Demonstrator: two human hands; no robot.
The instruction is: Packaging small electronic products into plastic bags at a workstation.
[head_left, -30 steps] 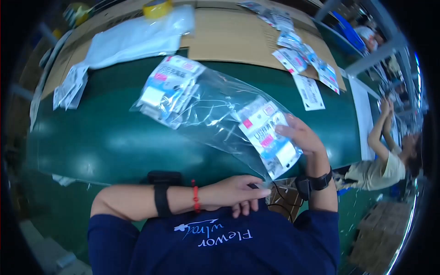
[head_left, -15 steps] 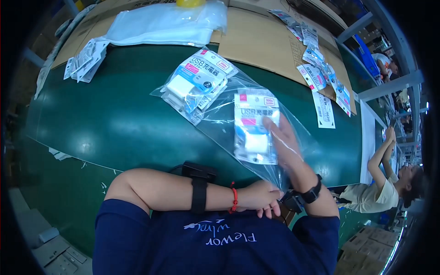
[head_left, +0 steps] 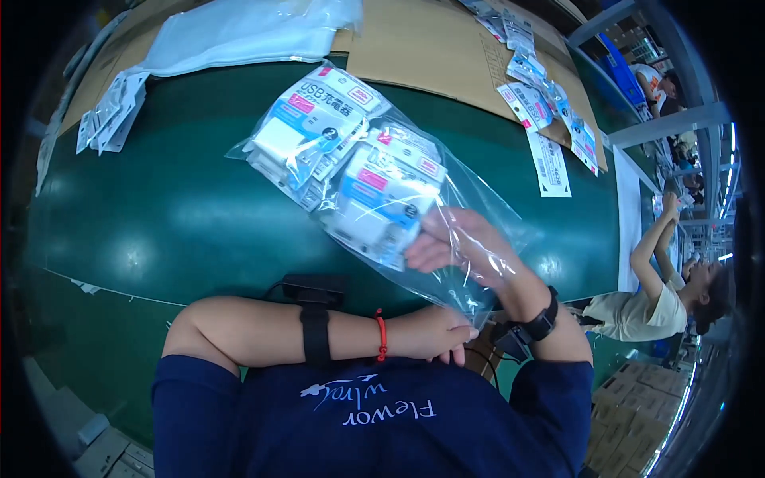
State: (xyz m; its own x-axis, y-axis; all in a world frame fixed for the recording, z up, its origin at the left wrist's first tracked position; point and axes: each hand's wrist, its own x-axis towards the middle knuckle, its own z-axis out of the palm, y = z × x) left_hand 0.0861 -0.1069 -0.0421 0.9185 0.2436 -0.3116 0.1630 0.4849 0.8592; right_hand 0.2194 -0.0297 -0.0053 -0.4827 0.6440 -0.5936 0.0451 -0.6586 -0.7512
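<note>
On the green table lies a large clear plastic bag [head_left: 482,195], slanting from upper left to lower right. A stack of packaged USB chargers [head_left: 307,119] fills its far left end. Beside it inside the bag is another charger pack [head_left: 381,195] with a white, pink and blue card, its left edge against the stack. My right hand [head_left: 458,247] reaches into the bag, fingers curled together at that pack's lower right edge. Near the table's front edge, my left hand [head_left: 446,334] is closed on the bag's open end, its fingertips partly hidden.
Flat clear bags [head_left: 239,36] lie on cardboard [head_left: 422,48] at the back. White cards [head_left: 115,111] are piled far left. Several loose charger packs [head_left: 526,103] and a printed sheet [head_left: 550,163] lie at right. Another person [head_left: 645,299] stands at the far right.
My right hand has moved left inside the bag, bringing the charger pack against the stack and tilting it. My left hand keeps its hold on the bag. The whole view has shifted slightly.
</note>
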